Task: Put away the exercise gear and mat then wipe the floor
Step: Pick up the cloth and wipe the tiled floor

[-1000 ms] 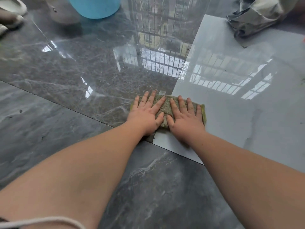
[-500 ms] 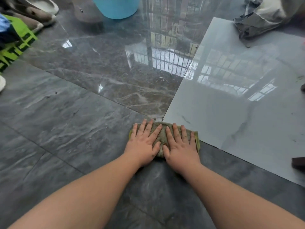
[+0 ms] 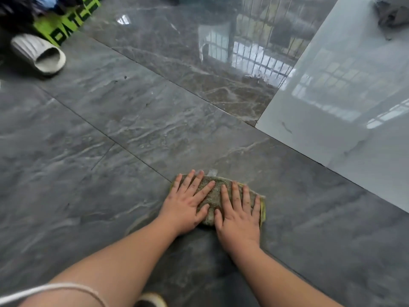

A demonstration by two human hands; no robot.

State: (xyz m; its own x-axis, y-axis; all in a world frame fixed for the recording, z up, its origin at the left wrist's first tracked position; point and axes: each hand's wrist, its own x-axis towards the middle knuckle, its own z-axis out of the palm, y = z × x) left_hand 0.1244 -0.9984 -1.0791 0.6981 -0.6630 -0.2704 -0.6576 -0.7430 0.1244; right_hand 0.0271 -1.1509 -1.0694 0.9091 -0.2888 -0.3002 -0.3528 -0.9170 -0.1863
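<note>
Grey floor [image 3: 110, 151] being wiped: left hand [image 3: 184, 209] and right hand [image 3: 240, 218] spread flat, pressing down on cloth [image 3: 213, 196] near the bottom centre. Possibly bunching the cloth through uneven pressure, or slipping on wet tile.

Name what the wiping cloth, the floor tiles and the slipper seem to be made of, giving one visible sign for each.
The olive-green wiping cloth under both flat hands looks like looped terry or microfibre: nubbly, matt pile with a yellow edge. The dark grey veined floor tiles look like polished marble-effect ceramic or stone: mirror-like window reflections, thin joints. The pale ribbed slipper looks like moulded foam or rubber: thick, seamless, matt.
</note>
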